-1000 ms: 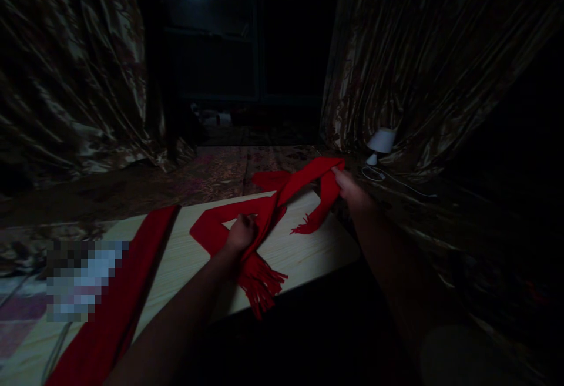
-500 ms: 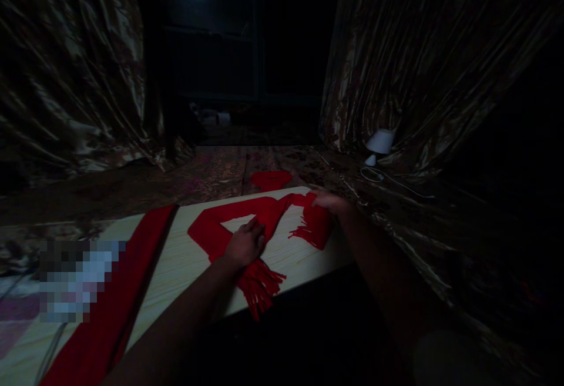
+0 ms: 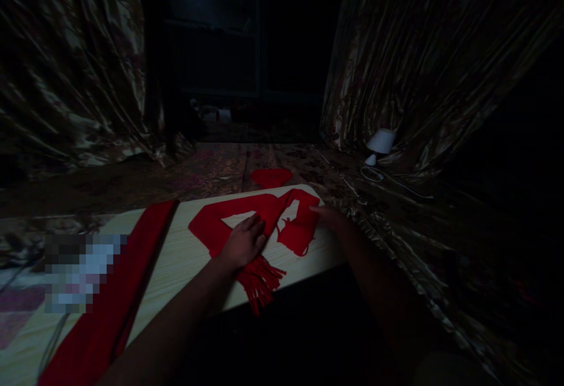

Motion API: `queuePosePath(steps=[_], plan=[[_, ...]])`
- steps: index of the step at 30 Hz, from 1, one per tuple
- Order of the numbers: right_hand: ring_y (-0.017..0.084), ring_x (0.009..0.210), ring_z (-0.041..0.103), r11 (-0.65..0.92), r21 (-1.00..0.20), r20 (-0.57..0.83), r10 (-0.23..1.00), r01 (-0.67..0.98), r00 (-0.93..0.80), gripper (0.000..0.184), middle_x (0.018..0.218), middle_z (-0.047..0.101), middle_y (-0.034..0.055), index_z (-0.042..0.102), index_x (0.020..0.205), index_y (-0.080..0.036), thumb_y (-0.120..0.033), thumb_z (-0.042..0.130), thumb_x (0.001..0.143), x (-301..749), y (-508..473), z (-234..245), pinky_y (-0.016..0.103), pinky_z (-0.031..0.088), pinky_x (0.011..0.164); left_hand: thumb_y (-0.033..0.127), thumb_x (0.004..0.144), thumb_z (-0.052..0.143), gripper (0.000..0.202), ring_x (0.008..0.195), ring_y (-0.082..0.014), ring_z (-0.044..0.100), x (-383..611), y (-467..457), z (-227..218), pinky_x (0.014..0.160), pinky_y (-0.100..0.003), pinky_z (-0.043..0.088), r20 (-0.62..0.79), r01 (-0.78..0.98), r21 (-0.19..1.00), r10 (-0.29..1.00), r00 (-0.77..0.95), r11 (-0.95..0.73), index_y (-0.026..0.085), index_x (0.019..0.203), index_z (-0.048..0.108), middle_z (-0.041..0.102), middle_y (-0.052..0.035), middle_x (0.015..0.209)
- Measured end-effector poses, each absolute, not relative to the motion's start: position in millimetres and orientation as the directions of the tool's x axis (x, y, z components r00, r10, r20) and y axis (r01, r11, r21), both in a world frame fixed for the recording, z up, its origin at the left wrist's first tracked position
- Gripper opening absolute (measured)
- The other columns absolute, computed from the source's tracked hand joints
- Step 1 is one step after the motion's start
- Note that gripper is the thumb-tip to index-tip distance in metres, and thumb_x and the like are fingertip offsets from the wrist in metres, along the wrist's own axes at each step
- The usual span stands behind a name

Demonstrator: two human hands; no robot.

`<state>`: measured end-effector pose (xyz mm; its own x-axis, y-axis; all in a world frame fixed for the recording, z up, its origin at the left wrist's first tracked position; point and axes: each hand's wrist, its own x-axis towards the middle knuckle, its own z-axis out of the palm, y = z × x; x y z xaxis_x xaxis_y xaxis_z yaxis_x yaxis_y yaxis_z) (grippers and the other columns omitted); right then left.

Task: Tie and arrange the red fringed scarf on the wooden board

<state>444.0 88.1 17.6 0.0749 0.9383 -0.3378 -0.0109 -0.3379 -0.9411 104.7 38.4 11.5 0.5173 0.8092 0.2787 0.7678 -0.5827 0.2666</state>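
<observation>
A red fringed scarf (image 3: 209, 224) lies bent into a loop on the pale wooden table (image 3: 176, 268). My left hand (image 3: 244, 242) rests on the scarf where its strands cross, fingers stretched out flat over the cloth. Below that hand, one fringed end spreads toward the table's near edge. At the table's right side, my right hand (image 3: 330, 217) pinches the edge of the scarf's other end, which is folded down on the wood. Most of the right hand's fingers are in shadow.
A long folded red cloth (image 3: 127, 280) crosses the table's left side, beside a blurred-out patch (image 3: 83, 271). Another red piece (image 3: 272, 177) lies beyond the far edge. A small white lamp (image 3: 381, 141) with its cord stands on the patterned floor covering, near the curtains (image 3: 396, 51).
My right hand has moved slightly down, and the scarf's right end has shifted left and flattened on the table. My left hand stays nearly in place.
</observation>
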Motion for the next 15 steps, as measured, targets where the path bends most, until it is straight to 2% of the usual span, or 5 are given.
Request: queuePosePath(steps=[4,6,9,12,15], plan=[[0.018,0.069,0.069,-0.430,-0.902,-0.431,0.899,-0.036,0.078,0.032,0.084,0.074,0.0090,0.065,0.094,-0.014,-0.041,0.078,0.081,450,76,11,0.034,0.059,0.069,0.044,0.101,0.037,0.053,0.143,-0.0320,0.043,79,22,9,0.118,-0.054,0.035,0.329,0.768,0.254,0.799,0.503,-0.588,0.018,0.141,0.058,0.049,-0.0151,0.154],[0.018,0.074,0.070,-0.394,-0.916,-0.397,0.917,-0.073,0.029,0.031,0.087,0.074,0.0091,0.065,0.094,-0.015,-0.038,0.079,0.080,447,68,11,0.034,0.059,0.076,0.045,0.102,0.035,0.054,0.143,-0.0312,0.044,64,18,2,0.119,-0.053,0.035,0.313,0.773,0.266,0.810,0.496,-0.576,0.017,0.141,0.059,0.052,-0.0145,0.151],[0.018,0.086,0.071,-0.269,-0.951,-0.264,0.963,-0.155,-0.055,0.025,0.096,0.074,0.0073,0.064,0.095,-0.018,-0.029,0.078,0.078,436,53,11,0.034,0.057,0.087,0.048,0.102,0.035,0.058,0.143,-0.0297,0.044,46,16,-12,0.119,-0.051,0.036,0.292,0.769,0.287,0.817,0.498,-0.572,0.016,0.147,0.053,0.051,-0.0141,0.151],[0.019,0.088,0.072,-0.204,-0.964,-0.186,0.976,-0.173,-0.114,0.035,0.100,0.074,0.0041,0.063,0.105,-0.022,-0.028,0.078,0.074,420,42,11,0.037,0.058,0.085,0.049,0.102,0.035,0.060,0.144,-0.0304,0.043,41,15,-20,0.119,-0.053,0.036,0.302,0.769,0.276,0.812,0.500,-0.577,0.016,0.149,0.050,0.047,-0.0138,0.154],[0.022,0.084,0.072,-0.227,-0.965,-0.190,0.953,-0.136,-0.237,0.047,0.098,0.074,0.0051,0.064,0.108,-0.021,-0.031,0.081,0.066,403,35,8,0.040,0.058,0.080,0.050,0.102,0.035,0.060,0.142,-0.0314,0.046,42,15,-22,0.116,-0.055,0.039,0.331,0.771,0.261,0.804,0.494,-0.581,0.016,0.148,0.052,0.050,-0.0145,0.151]])
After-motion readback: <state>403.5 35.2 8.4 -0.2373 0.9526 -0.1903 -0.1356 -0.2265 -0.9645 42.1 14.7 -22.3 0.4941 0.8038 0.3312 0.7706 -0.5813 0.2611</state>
